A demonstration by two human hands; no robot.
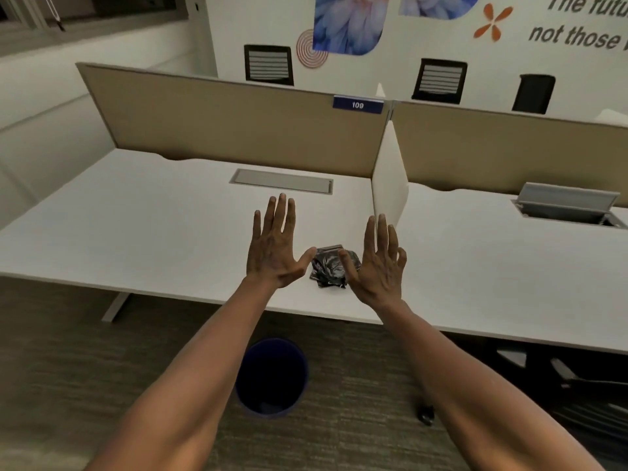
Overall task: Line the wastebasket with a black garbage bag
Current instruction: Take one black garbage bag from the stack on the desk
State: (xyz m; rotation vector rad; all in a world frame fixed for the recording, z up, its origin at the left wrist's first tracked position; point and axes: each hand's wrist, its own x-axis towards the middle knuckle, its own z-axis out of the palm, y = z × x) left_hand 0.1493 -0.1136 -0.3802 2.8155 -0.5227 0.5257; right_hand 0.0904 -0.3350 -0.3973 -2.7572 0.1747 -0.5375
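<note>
A crumpled black garbage bag (331, 266) lies folded near the front edge of the white desk (153, 226). My left hand (273, 248) and my right hand (379, 263) hover above the desk on either side of the bag, palms down, fingers spread, holding nothing. Both thumbs point toward the bag. A dark blue wastebasket (272, 377) stands upright on the carpet below the desk edge, between my forearms, and looks unlined inside.
A beige partition (238, 127) backs the desk and a white divider (390, 188) separates it from the neighbouring desk. A grey cable hatch (282, 181) is set in the desk top. Chair parts (560, 379) sit under the right desk. Black chairs stand behind the partition.
</note>
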